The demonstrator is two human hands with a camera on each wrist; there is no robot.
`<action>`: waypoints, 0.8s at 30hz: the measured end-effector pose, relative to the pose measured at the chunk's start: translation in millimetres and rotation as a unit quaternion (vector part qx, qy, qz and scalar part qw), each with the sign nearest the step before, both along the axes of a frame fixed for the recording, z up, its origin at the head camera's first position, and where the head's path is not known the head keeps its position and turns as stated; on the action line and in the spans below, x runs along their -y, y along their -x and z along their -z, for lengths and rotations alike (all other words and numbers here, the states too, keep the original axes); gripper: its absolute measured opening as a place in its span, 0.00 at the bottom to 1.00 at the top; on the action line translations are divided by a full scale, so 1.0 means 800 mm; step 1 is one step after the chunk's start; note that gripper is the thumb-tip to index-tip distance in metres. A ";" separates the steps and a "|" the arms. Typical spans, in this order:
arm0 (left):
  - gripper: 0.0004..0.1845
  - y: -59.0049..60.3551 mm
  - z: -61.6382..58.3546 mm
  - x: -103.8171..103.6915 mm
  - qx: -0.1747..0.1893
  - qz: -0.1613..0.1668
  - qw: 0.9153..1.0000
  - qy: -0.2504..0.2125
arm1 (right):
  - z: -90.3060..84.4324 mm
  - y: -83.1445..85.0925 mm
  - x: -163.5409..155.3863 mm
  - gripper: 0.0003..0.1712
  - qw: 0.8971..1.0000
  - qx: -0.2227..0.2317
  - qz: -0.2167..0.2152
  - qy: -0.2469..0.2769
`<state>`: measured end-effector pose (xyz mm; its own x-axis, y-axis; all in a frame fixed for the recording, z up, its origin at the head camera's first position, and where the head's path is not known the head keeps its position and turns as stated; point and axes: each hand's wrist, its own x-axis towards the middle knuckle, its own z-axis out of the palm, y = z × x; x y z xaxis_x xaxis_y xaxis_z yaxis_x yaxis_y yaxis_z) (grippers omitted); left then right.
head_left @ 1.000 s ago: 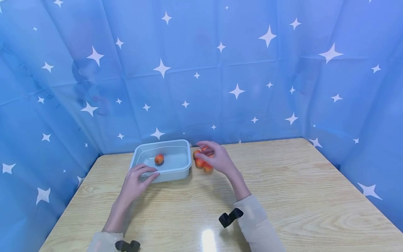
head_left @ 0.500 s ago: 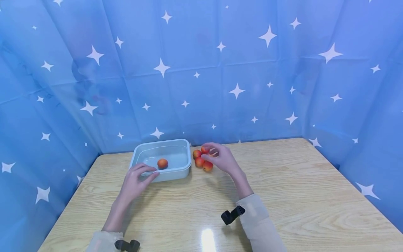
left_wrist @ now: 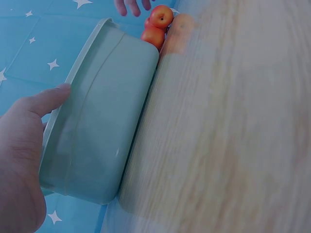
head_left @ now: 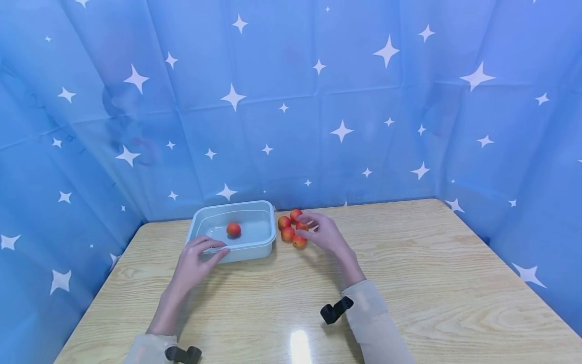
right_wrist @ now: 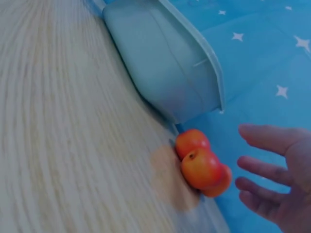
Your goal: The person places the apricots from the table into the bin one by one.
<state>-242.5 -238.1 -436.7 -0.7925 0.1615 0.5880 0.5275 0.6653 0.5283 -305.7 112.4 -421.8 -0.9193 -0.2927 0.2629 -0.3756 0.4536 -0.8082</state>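
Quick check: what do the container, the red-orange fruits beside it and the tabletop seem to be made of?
Container: likely plastic, smooth and satin, from its even colour and moulded rim.
Red-orange fruits: smooth, lightly shiny skins blending red into orange; real or imitation, I cannot tell.
Tabletop: wood or wood-print laminate, showing grain lines; the bright glare suggests a glossy coating.

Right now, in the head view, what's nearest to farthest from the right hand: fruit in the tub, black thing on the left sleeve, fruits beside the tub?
1. Fruits beside the tub: mostly left of the right hand.
2. Fruit in the tub: farther left.
3. Black thing on the left sleeve: bottom edge.
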 end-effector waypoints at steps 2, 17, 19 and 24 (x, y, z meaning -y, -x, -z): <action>0.09 0.000 0.000 0.000 -0.007 -0.001 1.000 0.003 | 0.003 0.001 -0.001 0.24 1.000 0.007 0.006 -0.010; 0.08 0.001 0.001 0.000 -0.010 -0.003 1.000 0.005 | 0.013 0.004 0.000 0.17 0.999 0.022 0.000 -0.036; 0.08 0.001 0.001 0.000 -0.011 -0.004 1.000 0.005 | 0.014 0.005 0.000 0.17 0.999 0.025 -0.001 -0.035; 0.08 0.001 0.002 0.001 -0.021 -0.003 1.000 0.007 | 0.014 0.004 0.003 0.16 0.998 0.034 0.003 -0.051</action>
